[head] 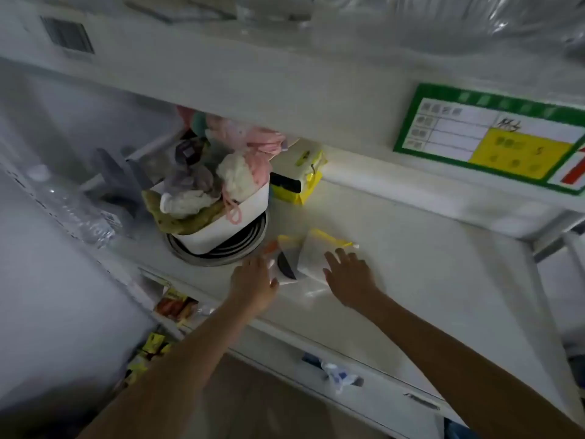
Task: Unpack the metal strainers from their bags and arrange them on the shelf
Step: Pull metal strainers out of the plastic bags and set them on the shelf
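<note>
Both arms reach onto a white shelf (395, 248). Between the hands lies a clear plastic bag (308, 264) with a dark curved piece and yellow and orange strips at its far end. My left hand (253, 280) hovers at the bag's left edge with fingers spread. My right hand (349, 275) lies flat on the bag's right side, fingers apart. A stack of round metal strainers (221, 248) sits to the left on the shelf. What the bag holds is blurred.
A white tub (228, 217) full of soft coloured items stands on the strainer stack. A yellow pack (300, 182) sits behind it. A green-framed label (487, 141) hangs on the upper shelf's front. A clear bottle (69, 207) lies at the left. Packets fill the shelf below.
</note>
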Demonstrator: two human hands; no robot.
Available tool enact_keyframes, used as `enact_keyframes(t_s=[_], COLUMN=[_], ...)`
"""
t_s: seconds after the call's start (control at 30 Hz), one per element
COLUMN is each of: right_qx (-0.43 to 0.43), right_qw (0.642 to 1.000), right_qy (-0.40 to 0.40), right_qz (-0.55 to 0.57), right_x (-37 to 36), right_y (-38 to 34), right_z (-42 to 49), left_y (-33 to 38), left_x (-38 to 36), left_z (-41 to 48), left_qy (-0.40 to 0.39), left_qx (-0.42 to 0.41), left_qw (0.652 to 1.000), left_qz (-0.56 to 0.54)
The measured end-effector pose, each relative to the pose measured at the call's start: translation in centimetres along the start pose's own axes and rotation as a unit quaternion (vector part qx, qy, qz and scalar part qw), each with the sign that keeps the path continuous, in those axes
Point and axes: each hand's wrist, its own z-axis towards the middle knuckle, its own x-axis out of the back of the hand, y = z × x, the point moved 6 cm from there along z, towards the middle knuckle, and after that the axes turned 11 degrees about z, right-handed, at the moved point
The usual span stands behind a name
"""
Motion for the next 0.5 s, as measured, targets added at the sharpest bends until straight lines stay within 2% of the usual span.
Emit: enact_keyframes(t_s=[0.03, 0.13, 0.23, 0.37, 0.43, 0.5], right_qx=[-0.031, -0.062, -0.058, -0.033, -0.018, -0.006], right_qw=[0.998, 0.992, 0.989, 0.986, 0.985, 0.980], right_qy=[-0.027, -0.023, -0.039, -0.039, -0.036, -0.040], right_qz=[0.041, 0.104, 0.133, 0.158, 0.169, 0.195], right_x=[-0.4, -1.4, -2.7, -3.6, -4.0, -4.4], right_y=[0.3, 0.9, 0.6, -0.8, -1.3, -1.7], right_z=[0.7, 2.4, 3.4, 4.1, 4.0, 3.8], left_y=[0.0, 0.4, 1.0, 2.0, 2.4, 2.4], left_x=[-0.6, -1.6, -3.0, -2.9, -3.7, -4.8], left_z=[0.7, 1.8, 3.0, 4.4, 4.9, 5.5], left_qy=[-0.011, -0.046, -0.079, -0.056, -0.106, -0.150], left_qx=[0.010, 0.032, 0.052, 0.060, 0.105, 0.164], left_qw=[0.999, 0.992, 0.983, 0.980, 0.953, 0.908], left_qz=[-0.039, -0.117, -0.156, -0.180, -0.262, -0.354])
